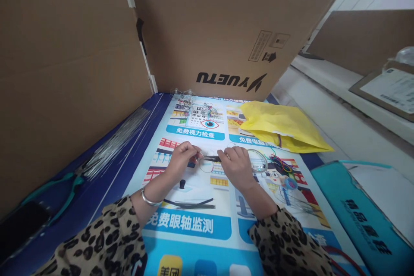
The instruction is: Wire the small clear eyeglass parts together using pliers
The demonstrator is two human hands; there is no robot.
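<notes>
My left hand [183,158] and my right hand [236,164] meet over a printed eye-care poster [194,220] on the table. Both hands are closed in a pinch on a thin wire spectacle frame [207,162], the left at one end, the right at the other. A round lens [258,159] lies just right of my right hand. A pair of dark temple arms [189,202] rests on the poster below my left wrist. A small dark piece [182,184] stands beside them.
Cardboard panels [223,26] wall off the back and left. A bundle of metal rods [113,146] and teal pliers [64,185] lie at left. A yellow plastic bag [281,126] sits at back right, coloured wires [283,166] near it, a teal pouch [355,211] at right.
</notes>
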